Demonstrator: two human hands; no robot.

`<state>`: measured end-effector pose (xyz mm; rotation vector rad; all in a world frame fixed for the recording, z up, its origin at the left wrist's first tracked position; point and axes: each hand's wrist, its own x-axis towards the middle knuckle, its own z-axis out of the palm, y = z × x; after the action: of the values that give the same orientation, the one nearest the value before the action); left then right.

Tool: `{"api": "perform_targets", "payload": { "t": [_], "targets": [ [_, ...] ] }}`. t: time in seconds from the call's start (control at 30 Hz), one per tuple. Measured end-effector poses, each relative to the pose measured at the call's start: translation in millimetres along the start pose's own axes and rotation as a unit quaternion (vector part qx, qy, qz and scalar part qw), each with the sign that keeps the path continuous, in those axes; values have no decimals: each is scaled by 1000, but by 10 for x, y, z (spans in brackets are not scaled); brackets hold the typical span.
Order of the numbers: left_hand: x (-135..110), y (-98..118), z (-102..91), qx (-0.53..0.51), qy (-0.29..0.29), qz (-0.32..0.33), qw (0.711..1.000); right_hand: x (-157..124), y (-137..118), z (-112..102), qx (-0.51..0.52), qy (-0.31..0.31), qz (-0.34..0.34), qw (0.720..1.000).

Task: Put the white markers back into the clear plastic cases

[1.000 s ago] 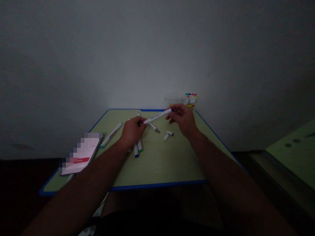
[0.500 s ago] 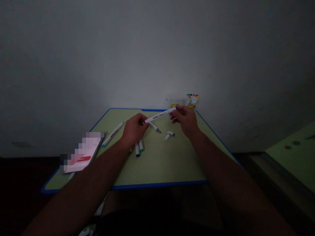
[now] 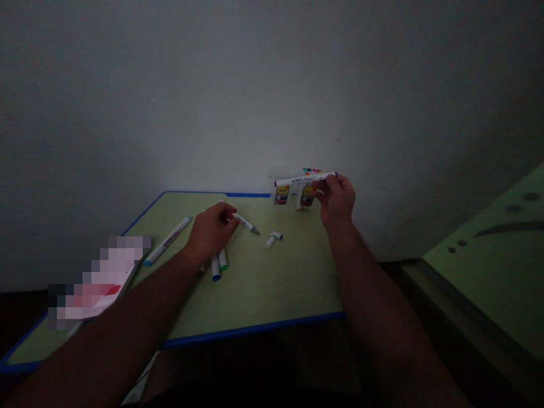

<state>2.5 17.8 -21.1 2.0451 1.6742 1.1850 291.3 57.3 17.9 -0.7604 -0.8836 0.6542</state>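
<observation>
My right hand is closed on a white marker with purple caps, held level in the air just in front of a clear marker box at the desk's back right corner. My left hand rests on the green desk, fingers curled onto an uncapped grey-tipped marker. Two markers with blue and green ends lie partly under that hand. Two small loose caps lie between my hands.
A teal-ended marker lies left of my left hand. A blurred white-and-red booklet sits at the desk's left front. The box holds several coloured markers. A second green desk stands to the right. A pale wall rises behind.
My left hand let go of the purple marker and dropped to the desk onto the grey-tipped one. My right hand carried the purple marker right and back to the box. The view shifted rightward.
</observation>
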Motion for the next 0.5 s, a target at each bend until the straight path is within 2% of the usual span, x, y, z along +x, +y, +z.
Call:
{"api": "perform_targets", "payload": {
  "t": [0.13,0.23,0.37,0.5],
  "targets": [
    [5,-26,15,3,-9,6,1000,193,-69,-200,-37,138,-52,988],
    [6,-31,13,-2,-8,5,1000,273,-109,-298,-72,206,-73,973],
    [7,-14,5,-3,-2,4,1000,327,-130,-345,-95,231,-79,965],
    [5,-5,14,-7,-7,3,1000,420,-132,-299,-111,231,-79,963]
  ]
}}
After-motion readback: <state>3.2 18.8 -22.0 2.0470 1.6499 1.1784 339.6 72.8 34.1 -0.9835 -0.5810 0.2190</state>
